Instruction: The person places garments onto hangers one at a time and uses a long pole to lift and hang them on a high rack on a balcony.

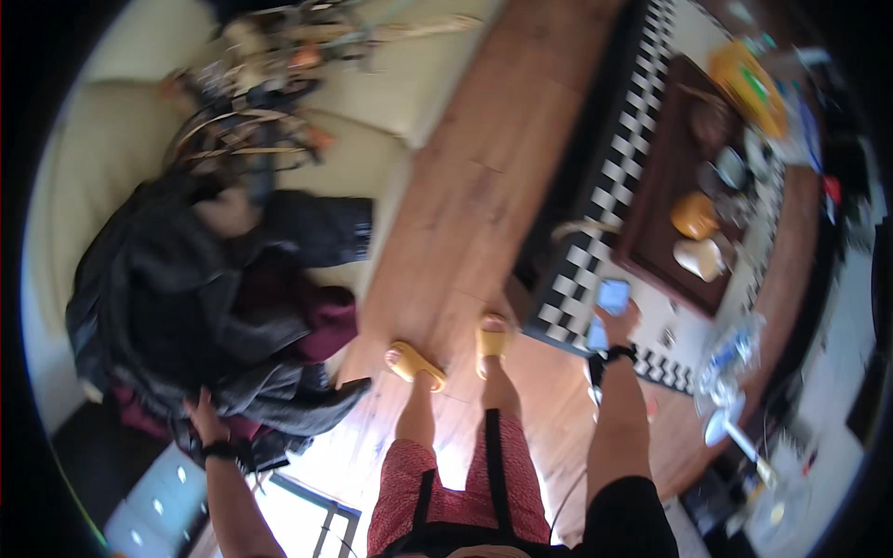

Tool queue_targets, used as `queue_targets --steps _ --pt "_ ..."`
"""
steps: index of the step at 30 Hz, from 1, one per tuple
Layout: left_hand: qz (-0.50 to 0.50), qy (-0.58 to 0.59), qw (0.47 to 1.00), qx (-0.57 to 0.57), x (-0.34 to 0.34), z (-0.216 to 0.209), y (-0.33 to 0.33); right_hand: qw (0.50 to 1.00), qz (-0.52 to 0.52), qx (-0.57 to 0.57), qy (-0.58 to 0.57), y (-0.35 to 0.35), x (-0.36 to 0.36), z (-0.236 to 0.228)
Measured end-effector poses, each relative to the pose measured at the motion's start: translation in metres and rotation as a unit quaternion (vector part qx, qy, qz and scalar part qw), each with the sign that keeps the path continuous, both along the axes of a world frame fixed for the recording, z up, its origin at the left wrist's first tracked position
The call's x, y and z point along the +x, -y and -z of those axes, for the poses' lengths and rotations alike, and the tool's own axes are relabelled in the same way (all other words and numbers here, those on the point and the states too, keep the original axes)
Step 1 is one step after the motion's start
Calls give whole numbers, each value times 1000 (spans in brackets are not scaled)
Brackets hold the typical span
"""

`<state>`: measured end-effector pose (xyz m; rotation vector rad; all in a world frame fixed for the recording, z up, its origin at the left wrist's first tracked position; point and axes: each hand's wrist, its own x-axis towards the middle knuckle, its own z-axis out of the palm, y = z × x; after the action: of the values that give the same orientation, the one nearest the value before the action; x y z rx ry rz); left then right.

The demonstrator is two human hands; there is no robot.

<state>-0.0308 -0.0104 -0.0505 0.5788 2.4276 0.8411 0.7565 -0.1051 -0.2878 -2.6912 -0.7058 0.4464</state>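
On the left, a black jacket [177,279] lies heaped on the pale sofa, with maroon cloth [327,324] showing from under it. My left hand [206,420] is at the jacket's near edge, its fingers closed on the fabric and partly hidden in the folds. Over the corner of the table at the right, my right hand [619,322] grips a phone [613,296] with a pale blue lit screen. Another bluish flat item [595,335] shows beside that hand; its kind is unclear.
The sofa [372,153] carries a blurred tangle of straps and cords [246,130]. A dark red tray [651,223] on the checkered-edged table [567,288] holds an orange round item [694,216] and a white cup-like item [699,259]. Clear plastic [730,358] and a yellow package [749,88] lie nearby.
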Motion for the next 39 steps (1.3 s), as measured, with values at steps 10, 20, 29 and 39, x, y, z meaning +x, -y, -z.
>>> queue_targets --steps 10,20,29,39 --pt "-75 -254 964 14 -51 -41 -49 991 -105 -80 30 -46 -86 -68" --pt "24 -226 970 84 -73 -61 -87 913 -364 173 -61 -194 -254 -124" --pt "23 -168 985 31 -56 -95 -107 831 -504 151 -183 -378 -395 -184" --pt "168 -326 927 73 11 -131 -111 817 -554 124 -103 -515 -444 -148"
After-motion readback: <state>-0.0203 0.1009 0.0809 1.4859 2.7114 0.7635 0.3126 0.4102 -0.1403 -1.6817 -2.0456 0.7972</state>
